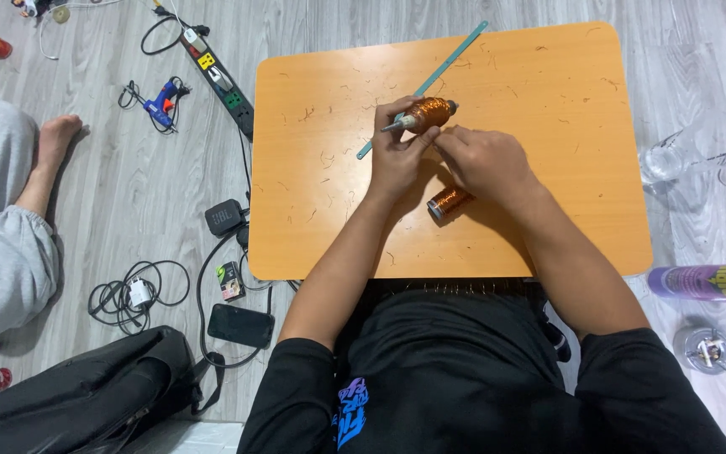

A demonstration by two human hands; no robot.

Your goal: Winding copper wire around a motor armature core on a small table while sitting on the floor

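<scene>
Grey wood-look flooring surrounds a low orange desk [548, 210], its top strewn with short wire scraps. Above the desk's middle, the left hand [397, 155] is closed around a copper wire coil [427, 112], gripping it from below. The coil's long axis runs roughly left to right, tilted slightly, with a pale core end poking out toward the left. The right hand [485, 160] sits just right of the coil, fingers curled toward its near side; whether they pinch a wire strand cannot be told. A second copper spool [449, 202] lies on the desk nearer the person, under the right wrist. A thin teal strip [439, 74] runs diagonally behind the coil. Left of the desk, a power strip [220, 82] and blue glue gun [161, 102] lie on the floor.
</scene>
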